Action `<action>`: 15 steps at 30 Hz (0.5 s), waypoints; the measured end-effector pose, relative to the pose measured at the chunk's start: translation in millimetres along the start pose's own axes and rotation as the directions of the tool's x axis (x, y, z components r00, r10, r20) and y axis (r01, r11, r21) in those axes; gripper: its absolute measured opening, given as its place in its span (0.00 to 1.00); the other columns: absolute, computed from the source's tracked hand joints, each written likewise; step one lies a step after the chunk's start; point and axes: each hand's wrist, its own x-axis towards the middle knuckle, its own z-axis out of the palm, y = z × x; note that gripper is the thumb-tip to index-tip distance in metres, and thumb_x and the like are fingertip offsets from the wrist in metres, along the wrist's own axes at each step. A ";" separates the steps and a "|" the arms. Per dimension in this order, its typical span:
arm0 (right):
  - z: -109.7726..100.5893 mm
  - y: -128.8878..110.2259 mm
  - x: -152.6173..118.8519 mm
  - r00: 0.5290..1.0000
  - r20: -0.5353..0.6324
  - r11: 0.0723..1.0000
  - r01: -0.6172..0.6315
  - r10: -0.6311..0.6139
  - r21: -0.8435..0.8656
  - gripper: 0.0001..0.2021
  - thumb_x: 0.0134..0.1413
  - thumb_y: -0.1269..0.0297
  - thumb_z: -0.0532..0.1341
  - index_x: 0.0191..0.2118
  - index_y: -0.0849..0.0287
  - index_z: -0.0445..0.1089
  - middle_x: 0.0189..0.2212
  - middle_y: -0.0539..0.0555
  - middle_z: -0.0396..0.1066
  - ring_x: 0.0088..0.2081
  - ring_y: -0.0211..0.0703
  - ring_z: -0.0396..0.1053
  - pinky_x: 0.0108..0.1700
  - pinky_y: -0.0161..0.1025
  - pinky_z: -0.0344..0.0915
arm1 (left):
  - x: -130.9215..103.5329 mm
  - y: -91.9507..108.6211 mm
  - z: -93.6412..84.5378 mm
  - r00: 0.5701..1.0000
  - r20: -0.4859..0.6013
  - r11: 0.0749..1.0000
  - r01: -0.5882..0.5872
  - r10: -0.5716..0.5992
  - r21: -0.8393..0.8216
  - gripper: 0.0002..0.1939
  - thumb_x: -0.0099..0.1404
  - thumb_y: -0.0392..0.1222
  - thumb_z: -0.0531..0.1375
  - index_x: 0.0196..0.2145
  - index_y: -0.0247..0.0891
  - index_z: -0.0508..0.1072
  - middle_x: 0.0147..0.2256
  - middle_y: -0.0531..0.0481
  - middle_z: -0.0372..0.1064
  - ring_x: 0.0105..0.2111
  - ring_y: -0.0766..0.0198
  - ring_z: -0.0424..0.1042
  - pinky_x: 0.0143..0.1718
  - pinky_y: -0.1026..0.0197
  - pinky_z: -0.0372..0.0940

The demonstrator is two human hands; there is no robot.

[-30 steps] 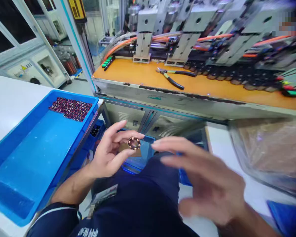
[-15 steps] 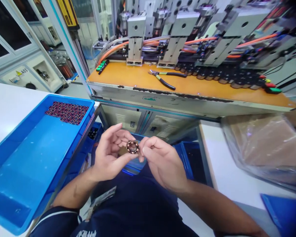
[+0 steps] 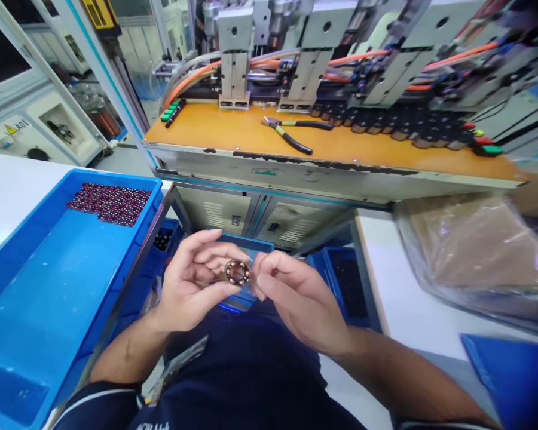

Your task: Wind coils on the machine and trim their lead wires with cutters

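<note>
A small round copper-wound stator (image 3: pixel 229 273) is held up in front of my body, its open centre facing me. My left hand (image 3: pixel 192 283) grips it from the left, with the thumb under its lower edge and the fingers curled behind. Close against the stator's right edge, my right hand (image 3: pixel 298 295) is closed in a pinch of thumb and forefinger. Whatever lies between those fingertips is too small or hidden to make out.
To the left stands a blue tray (image 3: pixel 49 280) with many small dark-red and copper parts (image 3: pixel 112 204) at its far end. Pliers (image 3: pixel 291 132) and marker pens (image 3: pixel 173 112) lie on the orange machine bench (image 3: pixel 233 134). A plastic-wrapped carton (image 3: pixel 470 245) sits at right.
The view has shifted slightly, so the bench and tray sit a little farther left. Both hands keep nearly the same hold around the stator.
</note>
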 end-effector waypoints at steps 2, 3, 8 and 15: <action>-3.7 -3.3 -1.2 0.999 0.044 0.998 -0.029 0.031 -0.053 0.12 0.61 0.58 0.62 0.30 0.59 0.66 0.26 0.48 0.62 0.29 0.34 0.60 0.33 0.35 0.57 | -0.1 1.3 -2.6 0.998 0.010 0.996 0.065 -0.064 -0.063 0.27 0.59 0.24 0.65 0.52 0.45 0.71 0.46 0.47 0.76 0.40 0.64 0.79 0.44 0.62 0.74; -5.1 -7.5 -0.1 0.997 0.066 0.995 -0.036 0.042 -0.089 0.12 0.61 0.57 0.62 0.30 0.59 0.66 0.25 0.49 0.62 0.29 0.35 0.60 0.32 0.35 0.57 | -0.2 2.0 -3.9 0.996 0.026 0.994 0.084 -0.083 -0.072 0.23 0.59 0.24 0.65 0.50 0.44 0.74 0.47 0.47 0.76 0.42 0.63 0.78 0.44 0.62 0.74; -3.3 -33.4 11.9 0.995 0.056 0.960 -0.060 0.078 -0.273 0.13 0.59 0.57 0.61 0.28 0.60 0.65 0.23 0.49 0.64 0.25 0.34 0.59 0.27 0.33 0.57 | 0.9 1.8 -5.9 0.987 0.069 0.989 0.146 -0.145 -0.009 0.19 0.61 0.28 0.64 0.49 0.42 0.77 0.50 0.43 0.72 0.51 0.60 0.72 0.48 0.63 0.71; -1.8 -31.1 12.7 0.999 0.036 0.916 0.015 -0.001 -0.401 0.14 0.61 0.62 0.58 0.25 0.61 0.64 0.23 0.47 0.62 0.26 0.32 0.59 0.30 0.33 0.57 | 2.2 -8.7 -0.1 0.973 0.020 0.965 0.233 -0.232 -0.120 0.20 0.52 0.34 0.71 0.45 0.40 0.79 0.45 0.45 0.70 0.35 0.69 0.73 0.38 0.67 0.71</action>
